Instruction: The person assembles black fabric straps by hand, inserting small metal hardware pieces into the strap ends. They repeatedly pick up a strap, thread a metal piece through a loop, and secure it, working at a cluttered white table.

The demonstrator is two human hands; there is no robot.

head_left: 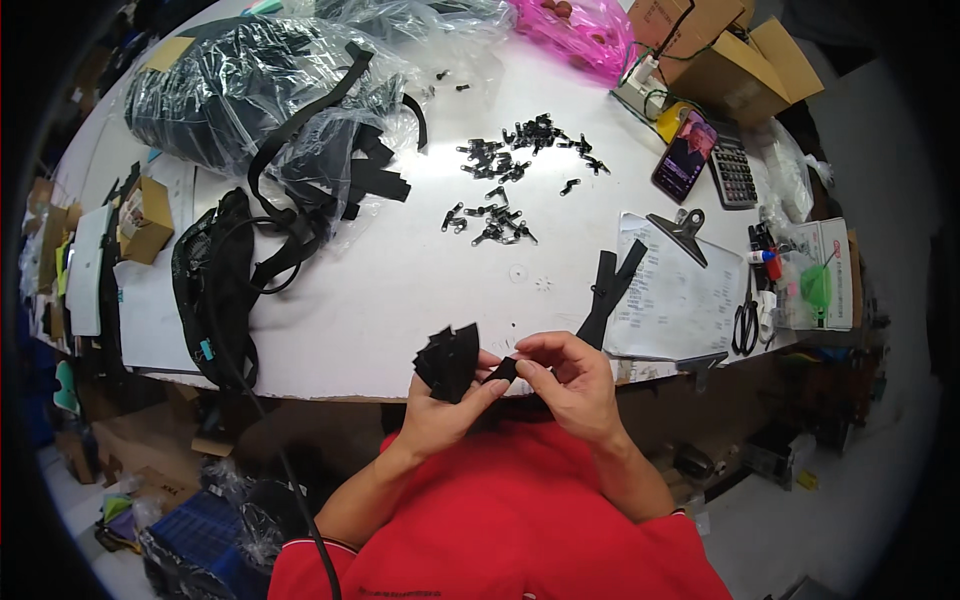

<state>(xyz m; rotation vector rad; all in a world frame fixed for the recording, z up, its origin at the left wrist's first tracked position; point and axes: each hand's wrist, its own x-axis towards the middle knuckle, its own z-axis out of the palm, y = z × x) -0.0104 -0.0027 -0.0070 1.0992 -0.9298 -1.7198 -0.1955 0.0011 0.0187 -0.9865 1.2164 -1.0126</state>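
My left hand (440,415) is closed around a fanned bundle of black zipper strips (448,362) just over the table's front edge. One strip end (503,370) sticks out between its thumb and fingers. My right hand (575,388) pinches at that end, thumb and forefinger together; anything smaller between the fingertips is hidden. Farther back on the white table (400,265) lie loose black zipper sliders (500,225) in a small heap, with a larger heap of sliders (535,132) behind. To the right, two black zipper strips (607,292) cross each other beside the papers.
A clipboard with papers (670,300), scissors (746,325), a phone (685,157) and a calculator (734,172) occupy the right side. Plastic-wrapped black goods (250,95) and a black bag with straps (215,280) fill the left. Cardboard boxes (750,75) stand at the back right.
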